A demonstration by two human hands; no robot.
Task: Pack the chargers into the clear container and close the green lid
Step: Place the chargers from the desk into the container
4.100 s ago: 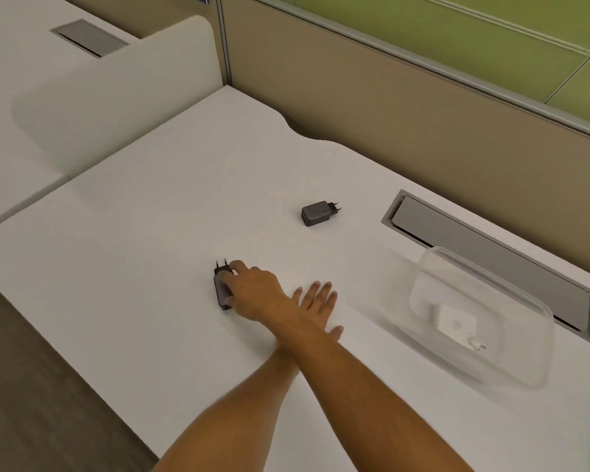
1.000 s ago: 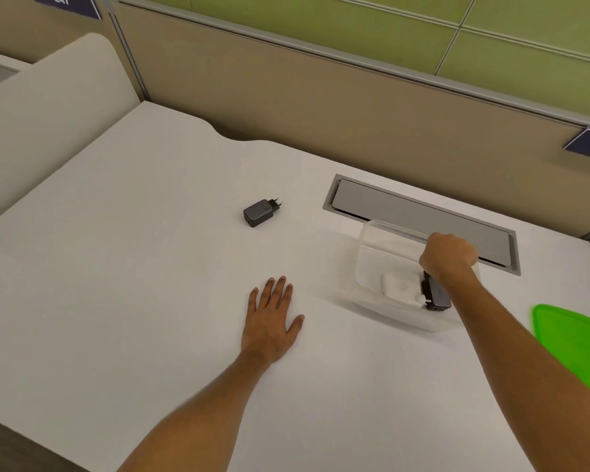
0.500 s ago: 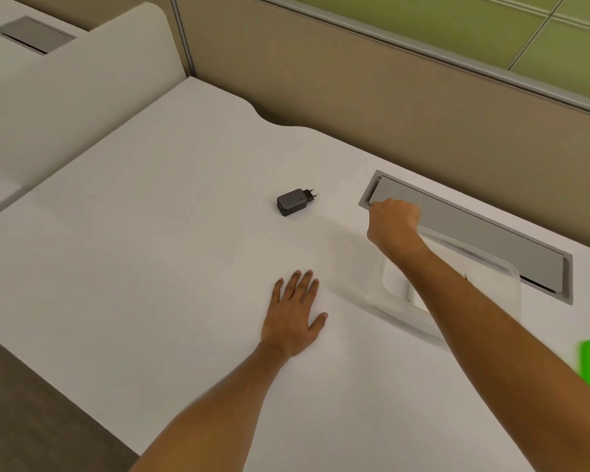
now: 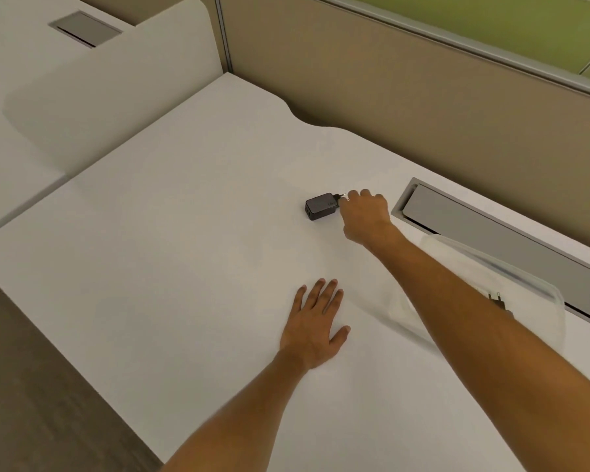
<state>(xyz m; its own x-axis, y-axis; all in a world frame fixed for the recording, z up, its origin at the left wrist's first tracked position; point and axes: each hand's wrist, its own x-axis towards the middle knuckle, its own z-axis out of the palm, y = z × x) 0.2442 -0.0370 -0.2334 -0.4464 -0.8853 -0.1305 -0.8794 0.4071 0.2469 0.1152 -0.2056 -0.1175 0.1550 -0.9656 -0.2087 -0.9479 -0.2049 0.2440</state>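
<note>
A dark grey charger (image 4: 319, 206) lies on the white desk (image 4: 171, 253), plug end pointing right. My right hand (image 4: 365, 216) reaches across to it, fingers curled and pinching its plug end. My left hand (image 4: 315, 327) rests flat on the desk, fingers spread, holding nothing. The clear container (image 4: 464, 260) stands to the right, mostly hidden behind my right forearm. Inside it the prongs of a black charger (image 4: 498, 299) show. The green lid is out of view.
A grey cable hatch (image 4: 491, 229) is recessed in the desk behind the container. A tan partition wall (image 4: 423, 107) runs along the back. A white rounded divider (image 4: 109, 83) stands at the left. The desk's front edge drops to the floor at lower left.
My right hand dropped a black charger into the container, then left it and moved left to the dark grey charger. The left hand stayed flat on the desk.
</note>
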